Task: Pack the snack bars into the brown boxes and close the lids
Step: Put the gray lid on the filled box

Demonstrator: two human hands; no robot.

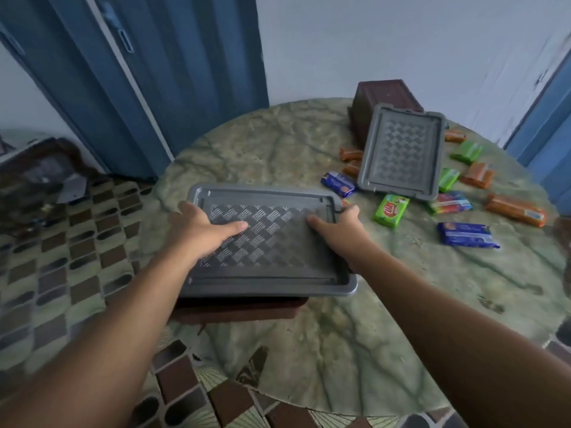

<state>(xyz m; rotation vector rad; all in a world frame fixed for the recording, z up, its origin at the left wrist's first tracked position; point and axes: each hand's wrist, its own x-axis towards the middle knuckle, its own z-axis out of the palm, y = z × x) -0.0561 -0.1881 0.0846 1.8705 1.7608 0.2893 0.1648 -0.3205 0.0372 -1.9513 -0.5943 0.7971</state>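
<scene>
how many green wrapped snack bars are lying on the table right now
4. One green wrapped snack bar lies just below the far grey lid, one at that lid's right edge, one farther right, and one beside the multicoloured pack. Others may be hidden under the lid.

Round green marble-patterned table (309,350) standing on brown-and-cream patterned tile floor (77,257), blue panelled doors (173,72) flanking pale wall (386,41), dark clutter (46,171) lying left.

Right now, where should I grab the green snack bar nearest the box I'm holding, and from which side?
Pinch the green snack bar across its two long edges, coming from above with the right hand. It lies flat and apart from its neighbours, so both long sides look free.
</scene>
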